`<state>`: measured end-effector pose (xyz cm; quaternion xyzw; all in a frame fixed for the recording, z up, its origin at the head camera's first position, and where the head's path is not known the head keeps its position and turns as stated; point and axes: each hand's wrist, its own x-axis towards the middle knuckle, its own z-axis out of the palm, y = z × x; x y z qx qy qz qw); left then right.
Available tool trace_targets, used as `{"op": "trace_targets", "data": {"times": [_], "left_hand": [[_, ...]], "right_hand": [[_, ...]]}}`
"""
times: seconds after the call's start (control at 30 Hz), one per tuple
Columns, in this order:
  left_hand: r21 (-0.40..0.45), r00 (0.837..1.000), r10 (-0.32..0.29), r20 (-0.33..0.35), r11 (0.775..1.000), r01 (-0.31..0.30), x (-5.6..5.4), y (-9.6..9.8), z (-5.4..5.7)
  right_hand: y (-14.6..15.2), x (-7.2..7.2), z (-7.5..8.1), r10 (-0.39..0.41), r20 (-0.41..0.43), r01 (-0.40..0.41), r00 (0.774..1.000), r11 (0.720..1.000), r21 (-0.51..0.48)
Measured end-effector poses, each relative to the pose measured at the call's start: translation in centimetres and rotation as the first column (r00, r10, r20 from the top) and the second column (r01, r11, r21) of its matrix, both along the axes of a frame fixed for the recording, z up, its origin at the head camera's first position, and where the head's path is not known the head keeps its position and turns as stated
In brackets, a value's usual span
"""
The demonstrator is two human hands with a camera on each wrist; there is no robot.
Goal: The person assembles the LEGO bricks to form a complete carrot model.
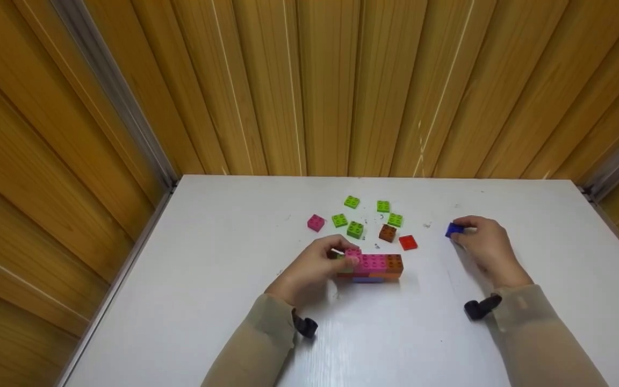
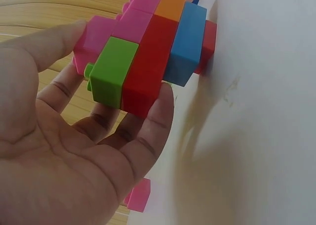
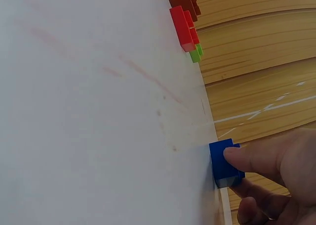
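Multicoloured plastic-brick assembly [image 1: 376, 262], gripped endwise by left fingers [image 2: 157, 106], may tip if they slip; right fingers [image 3: 264, 199] pinch a blue plastic brick [image 3: 220, 166].

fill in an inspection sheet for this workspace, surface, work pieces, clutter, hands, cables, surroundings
Surface: white table, with faint reddish streaks and small dark specks.
Work pieces: multicoloured block assembly and blue block, both in hand.
Clutter: loose five green blocks, pink block, brown block and red block.
Left hand: grips the assembly's end.
Right hand: pinches the blue block.
Cables: nothing seen.
Surroundings: wood-patterned walls, grey corner strips.
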<state>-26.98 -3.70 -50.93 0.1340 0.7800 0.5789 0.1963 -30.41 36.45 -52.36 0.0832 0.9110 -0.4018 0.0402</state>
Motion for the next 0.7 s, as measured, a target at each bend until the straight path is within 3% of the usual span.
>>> {"op": "trace_targets", "data": {"times": [0.43,0.7], "left_hand": [[-0.006,1.0,-0.013,-0.018,1.0,0.013,-0.1,-0.1,-0.1],[0.016,1.0,-0.019,-0.017,1.0,0.019,0.0,-0.2,-0.1]], "right_hand": [[-1.7,0.0,1.1,0.038,0.064,-0.036,0.997,0.999,-0.026],[-3.7,0.5,1.9,0.131,-0.077,-0.127,0.988,0.99,0.054]]}}
